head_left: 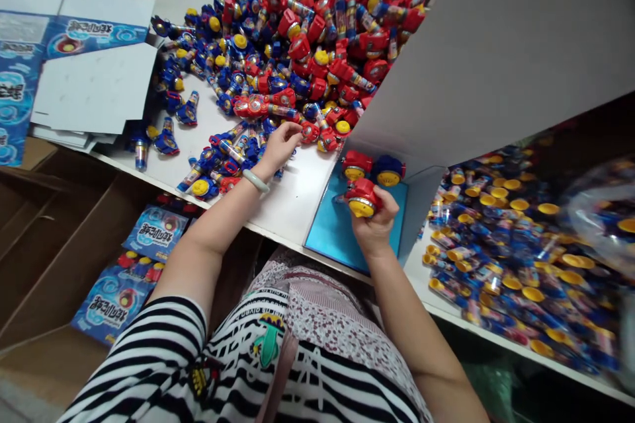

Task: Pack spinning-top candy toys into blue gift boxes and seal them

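My right hand grips a red toy with a yellow disc above a bright blue panel. Just beyond it, a red toy and a blue toy stand side by side at the panel's far end. My left hand, with a pale bangle at the wrist, reaches to the near edge of the toy pile. Its fingers are bent beside a red toy; whether they touch it I cannot tell.
Large white cardboard flaps rise at the right. Beyond them lie many yellow-capped tubes. Flat printed cartons are stacked at the left. Below the table edge, an open brown box holds printed blue packages.
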Motion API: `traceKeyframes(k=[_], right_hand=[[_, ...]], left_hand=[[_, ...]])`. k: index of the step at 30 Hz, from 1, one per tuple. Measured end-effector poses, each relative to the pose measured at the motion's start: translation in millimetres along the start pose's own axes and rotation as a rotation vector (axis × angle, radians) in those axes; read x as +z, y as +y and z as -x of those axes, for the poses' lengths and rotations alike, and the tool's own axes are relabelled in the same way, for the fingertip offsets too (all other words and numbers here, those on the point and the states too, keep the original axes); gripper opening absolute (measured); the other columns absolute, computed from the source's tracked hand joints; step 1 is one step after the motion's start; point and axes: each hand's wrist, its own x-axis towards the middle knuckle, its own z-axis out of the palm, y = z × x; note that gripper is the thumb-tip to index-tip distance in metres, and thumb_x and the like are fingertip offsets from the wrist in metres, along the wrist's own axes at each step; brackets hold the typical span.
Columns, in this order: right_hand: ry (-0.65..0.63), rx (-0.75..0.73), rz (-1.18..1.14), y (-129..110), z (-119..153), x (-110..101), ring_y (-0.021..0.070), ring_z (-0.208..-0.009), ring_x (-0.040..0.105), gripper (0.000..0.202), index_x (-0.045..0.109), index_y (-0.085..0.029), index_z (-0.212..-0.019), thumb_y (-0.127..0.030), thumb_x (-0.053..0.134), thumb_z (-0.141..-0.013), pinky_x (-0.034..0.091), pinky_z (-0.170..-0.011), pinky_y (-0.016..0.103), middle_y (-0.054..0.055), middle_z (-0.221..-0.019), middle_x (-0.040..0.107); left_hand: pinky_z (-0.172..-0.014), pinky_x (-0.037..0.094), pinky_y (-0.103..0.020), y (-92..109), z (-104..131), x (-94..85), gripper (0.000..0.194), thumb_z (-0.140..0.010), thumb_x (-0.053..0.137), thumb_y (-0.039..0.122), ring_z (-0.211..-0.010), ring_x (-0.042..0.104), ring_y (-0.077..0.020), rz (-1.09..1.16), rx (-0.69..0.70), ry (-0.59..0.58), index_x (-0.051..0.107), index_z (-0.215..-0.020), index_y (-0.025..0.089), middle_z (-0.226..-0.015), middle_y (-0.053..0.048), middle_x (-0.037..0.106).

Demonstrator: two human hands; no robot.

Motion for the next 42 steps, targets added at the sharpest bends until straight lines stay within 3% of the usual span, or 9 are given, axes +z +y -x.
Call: traceKeyframes(k=[6,10,15,20,25,28,32,37,42], right_hand=[[-0.056,-0.063,0.02,-1,-1,-3,0.0233,-0.105,0.068,0.058,0.04,-0.029,-0.135,-0.027,0.068,-0.085,0.058,-0.089,0.041,0.007,-0.115,0.063],[0.082,-0.009,-0.046,3,2,4,0.0212,-0.097,0.069,0.064,0.04,-0.03,-0.136,-0.027,0.074,-0.082,0.059,-0.084,0.039,0.006,-0.113,0.061],[0.14,0.045,-0.094,10,3,6,0.02,-0.097,0.069,0.071,0.045,-0.031,-0.134,-0.029,0.083,-0.075,0.059,-0.084,0.038,0.004,-0.117,0.059],[0.11,0.035,-0.117,16,8,2,0.0185,-0.094,0.07,0.073,0.043,-0.032,-0.136,-0.03,0.083,-0.074,0.059,-0.082,0.036,0.003,-0.116,0.061],[0.232,0.148,-0.09,24,4,3,0.0193,-0.098,0.068,0.068,0.043,-0.026,-0.13,-0.042,0.081,-0.076,0.059,-0.087,0.037,0.007,-0.117,0.056],[0.223,0.152,-0.032,26,1,-4,0.0207,-0.097,0.066,0.066,0.045,-0.023,-0.126,-0.046,0.08,-0.075,0.058,-0.087,0.039,0.008,-0.115,0.055],[0.105,0.057,-0.008,26,8,-12,0.0212,-0.094,0.067,0.061,0.046,-0.028,-0.125,-0.043,0.079,-0.075,0.058,-0.088,0.043,0.004,-0.109,0.059],[0.139,0.088,-0.03,34,10,-4,0.0222,-0.102,0.067,0.065,0.042,-0.03,-0.133,-0.042,0.075,-0.079,0.056,-0.093,0.048,0.005,-0.117,0.057],[0.082,0.088,-0.06,43,-2,-9,0.0221,-0.099,0.066,0.065,0.045,-0.029,-0.127,-0.048,0.077,-0.075,0.058,-0.09,0.046,0.005,-0.115,0.056]], left_hand=[[-0.094,0.051,-0.038,-6,-18,7.1,0.017,-0.085,0.057,0.013,-0.1,0.062,-0.0223,-0.489,0.226,-0.177,0.066,-0.1,0.013,-0.104,-0.01,0.068],[-0.108,0.042,-0.049,0,-44,27.5,0.039,-0.087,0.052,0.007,-0.133,0.046,-0.032,-0.828,0.416,-0.296,0.064,-0.124,0.014,-0.138,-0.019,0.055],[-0.117,0.022,-0.066,4,-63,56.3,0.046,-0.087,0.05,0.004,-0.149,0.026,-0.0381,-0.992,0.393,-0.452,0.061,-0.13,0.015,-0.158,-0.02,0.035],[-0.122,0.01,-0.065,2,-67,49.9,0.042,-0.085,0.053,0.006,-0.149,0.029,-0.0367,-0.888,0.428,-0.397,0.059,-0.126,0.012,-0.15,-0.021,0.045],[-0.106,0.044,-0.053,4,-75,21.2,0.031,-0.092,0.06,0.027,-0.119,0.06,-0.0295,-0.331,0.422,-0.192,0.053,-0.12,0.016,-0.11,-0.011,0.062],[-0.084,0.055,-0.041,11,-52,8.7,0.034,-0.095,0.06,0.046,-0.091,0.067,-0.0208,0.058,0.379,-0.139,0.051,-0.114,0.02,-0.09,-0.003,0.057],[-0.061,0.052,-0.026,19,9,-6.1,0.045,-0.087,0.067,0.058,-0.068,0.064,-0.0133,0.364,0.222,-0.119,0.05,-0.108,0.022,-0.083,0.0,0.056],[-0.046,0.042,-0.02,19,79,-14.1,0.043,-0.082,0.071,0.051,-0.055,0.057,-0.0097,0.481,0.053,-0.17,0.048,-0.105,0.023,-0.083,-0.001,0.061],[-0.049,0.04,-0.021,9,116,5.7,0.046,-0.077,0.072,0.041,-0.055,0.052,-0.0083,0.469,-0.067,-0.252,0.044,-0.109,0.022,-0.083,0.002,0.059]])
